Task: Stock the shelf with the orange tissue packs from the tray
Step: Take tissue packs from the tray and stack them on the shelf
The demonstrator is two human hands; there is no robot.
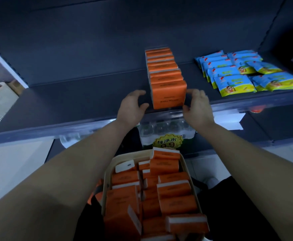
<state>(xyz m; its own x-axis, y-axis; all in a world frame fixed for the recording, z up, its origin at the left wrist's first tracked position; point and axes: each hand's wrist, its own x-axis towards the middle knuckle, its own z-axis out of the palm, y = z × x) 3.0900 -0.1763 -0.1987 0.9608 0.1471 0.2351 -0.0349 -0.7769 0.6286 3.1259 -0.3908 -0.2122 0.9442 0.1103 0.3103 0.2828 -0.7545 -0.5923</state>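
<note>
Step in hand: the person is, by my reading, squaring up the front pack (168,96) at the near end of the orange row (161,65) on the shelf (72,101).
Front pack: it is standing upright right at the shelf's front edge, backing onto the next pack in the row.
Left hand (132,106): it is curving beside the pack's left side, its grip apart, with a sliver of shelf showing between fingers and pack.
Right hand (198,106): it is cupping the pack's right side with its fingertips at the edge. I cannot tell whether this grip is pressing the pack or only lying beside it.
Tray (107,173): it is sitting below the shelf, close to the person, carrying a jumble of loose packs (175,190), so most of the stocking is probably waiting.
Risk, edge: a nudge from one side only is likely to be tipping the front pack off the lip, down towards the bottled water (166,127).
Risk, row: an uneven push is likely to be skewing the line or toppling packs sideways.
Risk, neighbours: the blue packets (232,80) are lying well apart, so they are probably staying safe.
</note>
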